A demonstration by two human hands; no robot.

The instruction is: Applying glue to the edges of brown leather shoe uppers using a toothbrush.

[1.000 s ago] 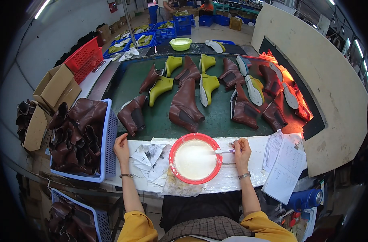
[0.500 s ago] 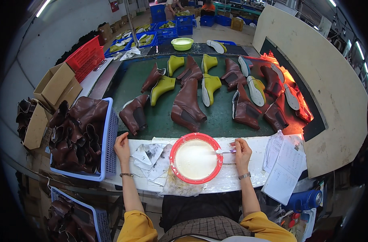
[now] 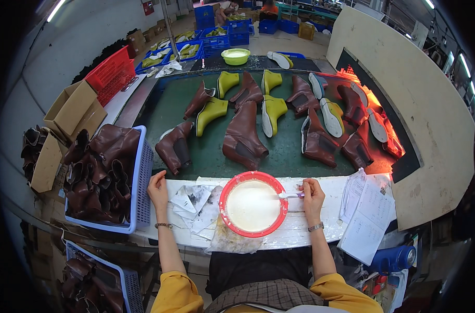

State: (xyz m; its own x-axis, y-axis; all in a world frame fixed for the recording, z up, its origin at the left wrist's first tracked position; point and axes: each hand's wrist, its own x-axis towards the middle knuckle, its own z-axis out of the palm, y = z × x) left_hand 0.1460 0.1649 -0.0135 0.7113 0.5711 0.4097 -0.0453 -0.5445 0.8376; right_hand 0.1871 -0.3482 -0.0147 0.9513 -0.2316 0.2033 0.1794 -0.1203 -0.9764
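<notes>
My right hand [image 3: 313, 196] pinches the handle of a small brush [image 3: 294, 195], white and purple. Its tip reaches over the rim of a red bowl [image 3: 227, 223] filled with creamy white liquid. My left hand [image 3: 157, 190] rests on the white tabletop [image 3: 294, 229] beside the blue basket, holding nothing, its fingers loosely bent. Beyond the bowl, brown ankle boots [image 3: 245, 133] and yellow-green shoe forms with white undersides [image 3: 273, 112] lie on a green conveyor belt [image 3: 206, 156].
A blue basket [image 3: 142, 182] of brown boots stands at left, a second basket [image 3: 132, 292] below it. Stained paper [image 3: 190, 201] lies left of the bowl, written sheets [image 3: 365, 224] at right. A large pale panel [image 3: 430, 120] borders the glowing orange heater [image 3: 378, 101].
The boots and shoe forms on the belt have shifted slightly to the right. A person in the background has bent lower. Both my hands and the brush stay in place.
</notes>
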